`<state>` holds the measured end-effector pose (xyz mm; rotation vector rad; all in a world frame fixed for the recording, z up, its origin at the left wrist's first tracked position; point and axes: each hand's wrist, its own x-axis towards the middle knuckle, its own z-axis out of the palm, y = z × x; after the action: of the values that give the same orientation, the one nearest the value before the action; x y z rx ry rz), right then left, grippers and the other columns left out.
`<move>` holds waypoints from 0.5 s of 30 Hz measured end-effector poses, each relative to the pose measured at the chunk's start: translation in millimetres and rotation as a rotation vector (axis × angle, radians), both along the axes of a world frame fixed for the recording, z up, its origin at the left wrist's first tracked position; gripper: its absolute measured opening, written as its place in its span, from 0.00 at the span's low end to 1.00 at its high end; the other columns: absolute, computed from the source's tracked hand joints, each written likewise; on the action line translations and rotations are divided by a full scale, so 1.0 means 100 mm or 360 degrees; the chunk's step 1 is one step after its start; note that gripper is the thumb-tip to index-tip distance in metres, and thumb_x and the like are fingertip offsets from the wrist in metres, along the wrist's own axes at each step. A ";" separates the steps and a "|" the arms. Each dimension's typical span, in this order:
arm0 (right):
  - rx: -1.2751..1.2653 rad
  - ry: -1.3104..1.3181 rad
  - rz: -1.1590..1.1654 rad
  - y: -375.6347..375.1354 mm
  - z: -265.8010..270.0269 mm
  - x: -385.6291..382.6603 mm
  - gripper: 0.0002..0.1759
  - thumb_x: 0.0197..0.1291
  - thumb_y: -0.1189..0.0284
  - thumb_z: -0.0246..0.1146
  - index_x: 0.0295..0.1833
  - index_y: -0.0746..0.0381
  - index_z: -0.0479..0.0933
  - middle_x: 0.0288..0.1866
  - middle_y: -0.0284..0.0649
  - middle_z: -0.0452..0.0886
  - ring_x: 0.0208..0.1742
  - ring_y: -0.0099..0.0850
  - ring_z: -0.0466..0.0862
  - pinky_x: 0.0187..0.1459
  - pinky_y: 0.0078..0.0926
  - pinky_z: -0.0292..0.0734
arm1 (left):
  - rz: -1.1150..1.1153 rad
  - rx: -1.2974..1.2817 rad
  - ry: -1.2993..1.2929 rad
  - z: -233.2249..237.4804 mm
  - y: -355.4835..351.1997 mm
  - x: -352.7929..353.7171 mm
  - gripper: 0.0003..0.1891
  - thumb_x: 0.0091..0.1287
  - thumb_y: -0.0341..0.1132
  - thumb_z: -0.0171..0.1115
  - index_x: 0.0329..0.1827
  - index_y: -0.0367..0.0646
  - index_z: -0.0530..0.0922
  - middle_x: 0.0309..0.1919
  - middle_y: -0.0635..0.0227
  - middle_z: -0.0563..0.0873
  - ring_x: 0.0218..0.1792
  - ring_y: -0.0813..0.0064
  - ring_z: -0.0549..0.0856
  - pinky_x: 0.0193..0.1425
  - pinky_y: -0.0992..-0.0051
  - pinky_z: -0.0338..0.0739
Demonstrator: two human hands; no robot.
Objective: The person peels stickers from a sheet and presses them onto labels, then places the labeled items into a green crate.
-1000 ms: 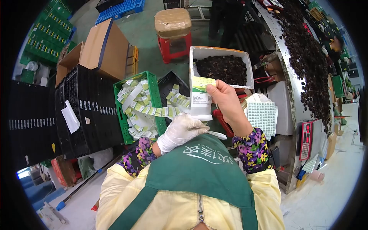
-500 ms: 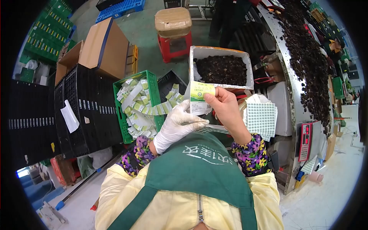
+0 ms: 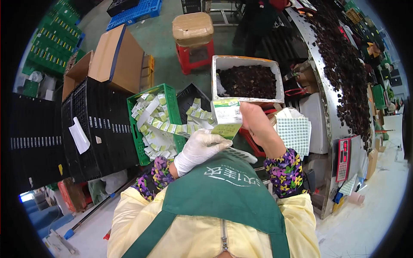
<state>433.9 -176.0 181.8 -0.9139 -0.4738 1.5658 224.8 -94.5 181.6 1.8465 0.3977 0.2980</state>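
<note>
In front of the apron, a green-and-white printed label [image 3: 226, 116] is held up between my hands. My left hand [image 3: 202, 148], in a white glove, has its fingers closed on the label's lower edge. The bare right hand [image 3: 260, 127] grips its right side; the fingers behind it are hidden. Below my left hand, a sheet of small stickers [image 3: 241, 156] partly shows against the apron. Beside the glove, a strip of linked green-and-white labels [image 3: 172, 128] runs out of a green crate [image 3: 172, 105] full of similar labels.
A white foam box [image 3: 214, 81] of dark dried pieces stands ahead. Sticker sheets [image 3: 294, 132] are stacked at right, near a metal table [image 3: 316, 64] with more dark pieces and a red scale [image 3: 343, 159]. Black crates [image 3: 101, 137] stand left; a taped stool [image 3: 193, 30] is beyond.
The label has been turned over, its green part now below and a white panel above. My right hand has shifted to its right edge, while the left hand has moved slightly down.
</note>
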 end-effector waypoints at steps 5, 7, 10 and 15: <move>-0.0210 -0.0633 -0.0156 0.09 0.26 -0.22 0.17 0.68 0.67 0.62 0.55 0.69 0.79 0.45 0.37 0.85 0.44 0.20 0.82 0.47 0.19 0.76 | -0.0075 -0.0032 0.0053 0.01 -0.02 -0.03 0.07 0.62 0.30 0.68 0.41 0.39 0.87 0.35 0.61 0.90 0.38 0.68 0.88 0.45 0.73 0.79; -0.0207 -0.0615 -0.0466 0.15 0.26 -0.21 0.15 0.69 0.65 0.61 0.49 0.66 0.81 0.34 0.26 0.82 0.28 0.06 0.68 0.25 0.08 0.58 | -0.0061 -0.0060 0.0000 -0.02 -0.07 -0.01 0.07 0.62 0.30 0.68 0.42 0.39 0.87 0.34 0.61 0.90 0.37 0.68 0.88 0.44 0.73 0.79; -0.0223 -0.0538 -0.0398 0.15 0.22 -0.18 0.15 0.70 0.66 0.60 0.49 0.67 0.81 0.36 0.28 0.83 0.31 0.09 0.73 0.29 0.09 0.66 | -0.0020 -0.0064 -0.0082 -0.05 -0.08 0.00 0.07 0.62 0.29 0.68 0.42 0.39 0.87 0.34 0.62 0.90 0.36 0.69 0.89 0.43 0.73 0.79; -0.0236 -0.0781 -0.0124 0.08 -0.06 -0.16 0.14 0.70 0.66 0.59 0.46 0.68 0.80 0.41 0.32 0.84 0.39 0.17 0.79 0.43 0.17 0.75 | 0.0003 0.0051 -0.0113 -0.08 -0.04 -0.01 0.08 0.61 0.29 0.69 0.42 0.40 0.87 0.36 0.62 0.90 0.37 0.70 0.89 0.44 0.74 0.79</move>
<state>418.2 -167.6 176.3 -1.4251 -0.6622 1.3123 224.3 -98.6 173.8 1.8612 0.3471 0.3720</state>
